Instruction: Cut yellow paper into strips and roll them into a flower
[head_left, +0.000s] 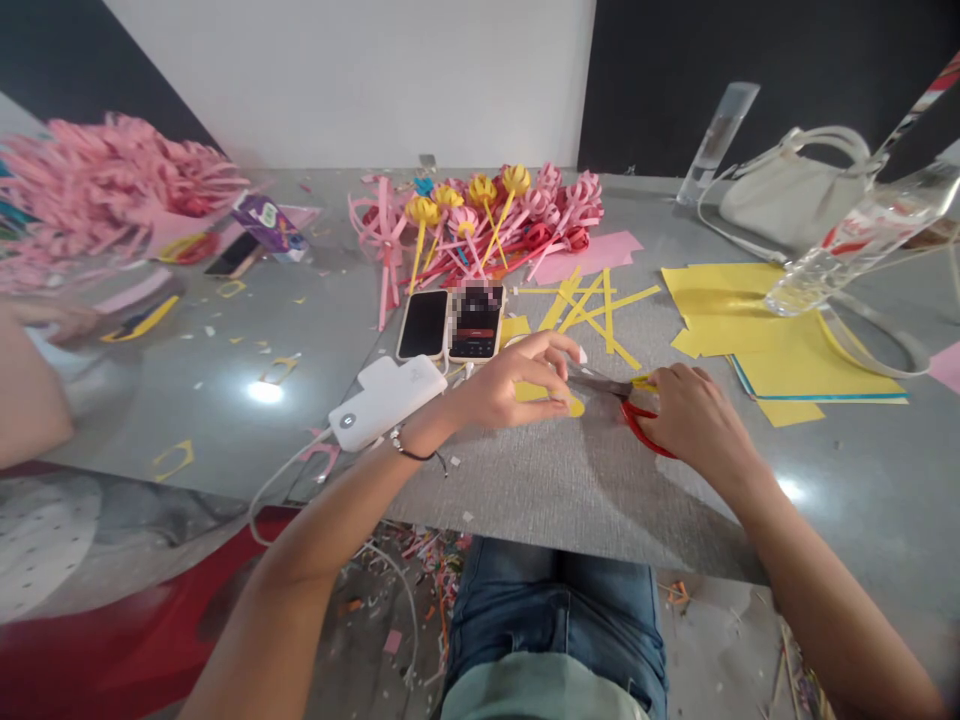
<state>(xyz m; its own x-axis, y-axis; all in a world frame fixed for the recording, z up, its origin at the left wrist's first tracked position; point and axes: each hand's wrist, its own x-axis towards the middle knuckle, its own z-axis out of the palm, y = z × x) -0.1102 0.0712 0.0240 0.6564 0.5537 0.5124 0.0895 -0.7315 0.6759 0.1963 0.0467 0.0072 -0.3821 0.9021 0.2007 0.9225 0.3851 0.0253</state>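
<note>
My right hand [694, 415] is wrapped around the red and yellow handles of a pair of scissors [637, 418], whose metal blades point left. Facing the blade tips, my left hand [517, 385] hovers with curved fingers, thumb and forefinger apart. A small white spot shows at one fingertip; I cannot tell what it is. Below this hand are yellow paper pieces [531, 392], partly covered by its fingers. Just beyond both hands, thin yellow paper strips [600, 310] lie crossed over one another.
Two phones [424, 325] and a white power bank [388, 400] with a cable lie left. Paper flowers [480, 215] are heaped behind. Yellow sheets [720, 300], a tilted plastic bottle [847, 245] and a white handbag [795, 190] occupy the right. Another person's hand [64, 320] is far left.
</note>
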